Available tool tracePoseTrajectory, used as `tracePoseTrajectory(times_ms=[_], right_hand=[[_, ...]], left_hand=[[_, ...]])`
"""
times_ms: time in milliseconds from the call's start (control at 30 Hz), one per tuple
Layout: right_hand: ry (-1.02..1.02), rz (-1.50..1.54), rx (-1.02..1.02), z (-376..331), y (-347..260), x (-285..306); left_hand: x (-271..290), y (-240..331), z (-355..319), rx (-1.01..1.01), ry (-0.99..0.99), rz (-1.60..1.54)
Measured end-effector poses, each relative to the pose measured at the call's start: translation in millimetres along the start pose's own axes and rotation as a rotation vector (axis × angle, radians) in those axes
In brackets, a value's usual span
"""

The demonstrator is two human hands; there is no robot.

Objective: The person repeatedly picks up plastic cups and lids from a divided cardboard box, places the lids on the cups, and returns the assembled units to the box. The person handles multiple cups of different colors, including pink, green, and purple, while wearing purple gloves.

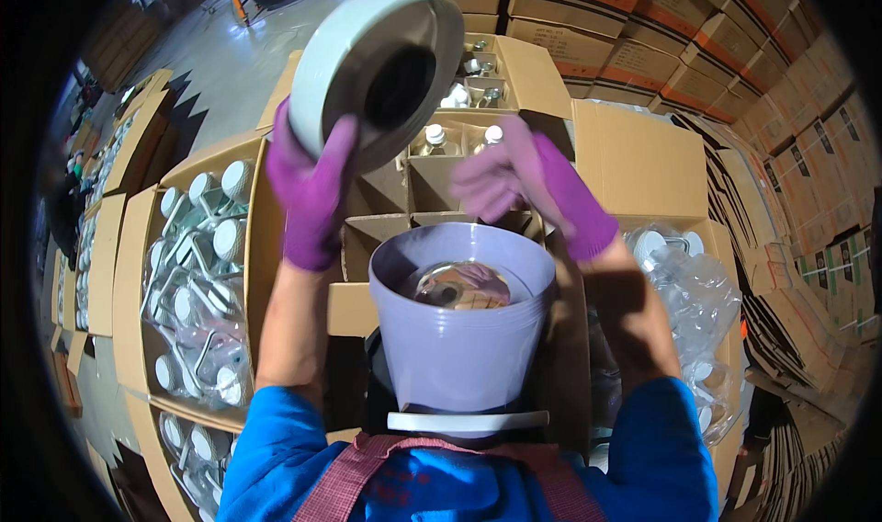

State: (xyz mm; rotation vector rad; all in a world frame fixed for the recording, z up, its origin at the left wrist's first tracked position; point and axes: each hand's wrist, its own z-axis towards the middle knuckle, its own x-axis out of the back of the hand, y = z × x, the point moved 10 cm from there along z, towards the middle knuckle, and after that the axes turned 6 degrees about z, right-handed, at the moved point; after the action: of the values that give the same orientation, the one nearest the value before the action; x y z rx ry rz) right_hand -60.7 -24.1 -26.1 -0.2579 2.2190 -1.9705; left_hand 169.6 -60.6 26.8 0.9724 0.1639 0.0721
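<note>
My left hand [310,187], in a purple glove, grips a pale grey-green round piece [312,62] by its rim. It is shaped like a shallow bowl or lid, has a dark round middle and is tilted on edge. My right hand [501,175], also gloved in purple and blurred by motion, hovers over a divided carton [377,232] with its fingers loosely bent and nothing visible in them. Close below stands a lavender bucket [450,357]; a shiny, mirror-like round surface [462,286] shows inside it. White-capped bottles [435,140] stand in the carton's far cells.
At the left, an open carton [135,292] holds several white pump heads [227,242] in clear plastic. Another carton with bagged pump heads [675,274] stands at the right. Stacked cartons [588,49] line the back, and flattened cardboard [735,219] leans at the right.
</note>
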Motion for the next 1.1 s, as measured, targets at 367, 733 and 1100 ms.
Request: tracePoseTrajectory(times_ms=[367,733,1100], right_hand=[[-0.006,0.334,0.498,-67,8,-19],[0.36,-0.571,0.981,-142,-19,-28],[0.466,-0.133,0.899,-139,-1,-22]], left_hand=[[-72,87,-89,-0.561,-1.078,0.095],[-69,103,-111,-0.534,-0.897,0.487],[-37,-22,-101,0.293,-0.588,-0.394]])
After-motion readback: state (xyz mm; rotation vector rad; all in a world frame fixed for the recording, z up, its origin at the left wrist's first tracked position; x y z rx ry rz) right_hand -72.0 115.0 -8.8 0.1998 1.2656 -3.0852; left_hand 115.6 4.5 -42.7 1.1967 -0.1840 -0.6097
